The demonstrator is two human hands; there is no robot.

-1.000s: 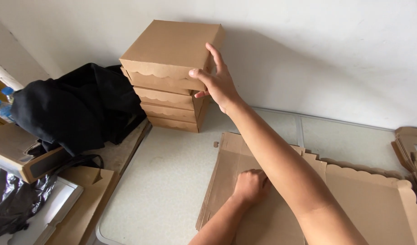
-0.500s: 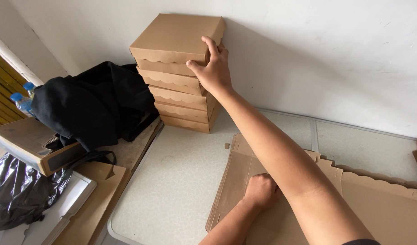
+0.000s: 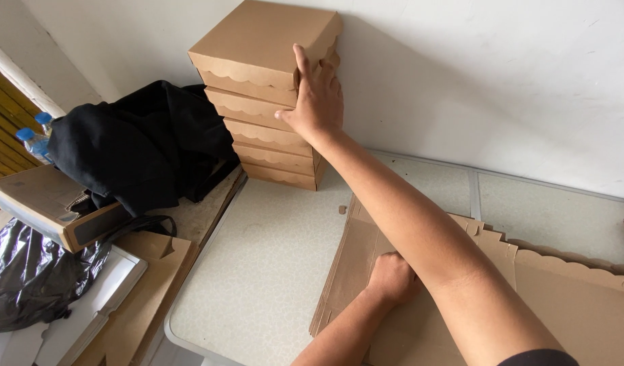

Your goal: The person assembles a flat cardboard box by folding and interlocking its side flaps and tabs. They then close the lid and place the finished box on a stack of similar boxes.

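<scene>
Against the wall, five folded boxes stood stacked; right hand lay flat, fingers spread, vs. top box's side, gripping nothing. Left hand, fisted, pressed flat cardboard blanks on table, apparently unfolded as yet.

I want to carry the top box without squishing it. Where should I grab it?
Hold the top box by its two opposite side walls, coming from the front. The wall sits close behind the stack, so the back is blocked. The right hand already presses its near corner; the scalloped lid edge looks flimsy.
</scene>
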